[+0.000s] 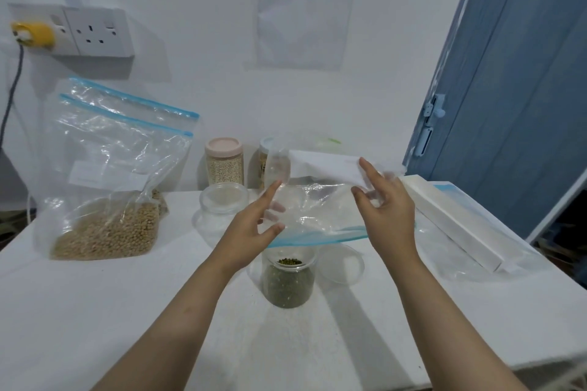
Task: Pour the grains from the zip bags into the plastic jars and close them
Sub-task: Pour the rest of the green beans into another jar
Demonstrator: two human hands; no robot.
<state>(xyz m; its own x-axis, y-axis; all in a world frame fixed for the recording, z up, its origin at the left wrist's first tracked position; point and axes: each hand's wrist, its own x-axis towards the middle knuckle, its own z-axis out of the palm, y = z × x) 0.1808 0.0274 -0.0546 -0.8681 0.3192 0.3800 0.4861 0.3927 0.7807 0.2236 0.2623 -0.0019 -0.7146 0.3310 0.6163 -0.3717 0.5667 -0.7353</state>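
- The left hand (254,228) grips the left side of an upturned clear zip bag (317,209), thumb and fingers curled on the plastic
- The right hand (386,209) pinches the bag's right side near its white label, index finger raised
- The bag looks emptied; its blue zip edge hangs just above the open jar (288,279) in the middle of the white table (95,311)
- That jar is nearly full of dark green grains and has no lid on
- A clear lid (341,265) lies on the table just right of the jar
- An empty clear jar (222,203) stands farther back, left of the hands
- Far left, a zip bag of tan grains (104,200) stands against a second bag behind it
- A pink-lidded jar (224,162) of pale grains stands by the far wall
- A white box (457,225) lies at the right, on flat plastic bags
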